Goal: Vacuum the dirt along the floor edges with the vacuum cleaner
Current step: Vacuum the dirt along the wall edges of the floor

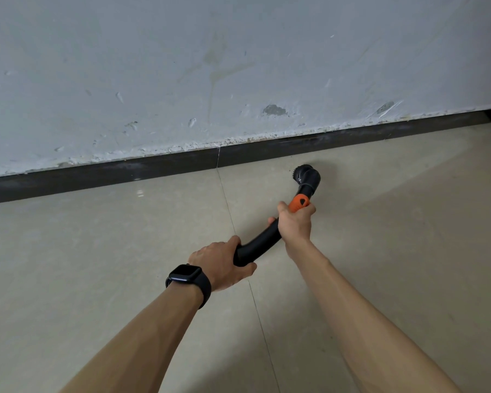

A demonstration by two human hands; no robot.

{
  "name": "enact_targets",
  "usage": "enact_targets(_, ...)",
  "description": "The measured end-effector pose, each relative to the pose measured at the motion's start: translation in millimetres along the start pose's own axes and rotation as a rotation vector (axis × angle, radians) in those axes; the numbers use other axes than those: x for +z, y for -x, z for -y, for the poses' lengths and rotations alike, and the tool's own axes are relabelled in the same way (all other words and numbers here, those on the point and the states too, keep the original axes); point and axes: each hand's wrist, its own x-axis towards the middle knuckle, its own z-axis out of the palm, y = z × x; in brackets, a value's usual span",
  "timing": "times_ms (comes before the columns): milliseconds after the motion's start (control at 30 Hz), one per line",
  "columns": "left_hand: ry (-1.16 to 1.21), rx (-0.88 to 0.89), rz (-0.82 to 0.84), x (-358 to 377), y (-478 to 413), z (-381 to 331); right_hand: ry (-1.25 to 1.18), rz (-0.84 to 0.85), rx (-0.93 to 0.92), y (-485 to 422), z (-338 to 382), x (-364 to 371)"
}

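Currently, left hand [223, 265] and right hand [295, 222] curl fully round the curved black plastic vacuum tube [260, 246]; steer its round bristled nozzle [306, 174] (right of centre) along the dark skirting strip [153, 171].

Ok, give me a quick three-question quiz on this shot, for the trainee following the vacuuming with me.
1. True or false: only one hand holds the black tube.
2. Where is the brush head? A) up on the white wall. B) down at the floor, close to the dark skirting board. C) tucked under the person's arm.
3. Fill in: the right hand grips the tube just below its ____ collar.

Key
1. False: the left hand and the right hand both grip it.
2. B.
3. Orange.
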Motion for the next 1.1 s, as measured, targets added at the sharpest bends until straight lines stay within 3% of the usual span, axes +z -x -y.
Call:
enact_targets(567,0.052,-0.077,-0.039,-14.9,23.8,49.8,0.053,0.127,-0.026,30.1,1.8,56.9)
enact_targets(800,-0.094,-0.074,-0.038,-21.6,44.6,66.6,-0.016,0.275,-0.022,54.6,-8.7,65.4)
enact_targets(1100,0.02,0.022,0.028,1.5,12.9,-13.0,-0.162,-0.103,0.061,15.4,-7.4,-22.7)
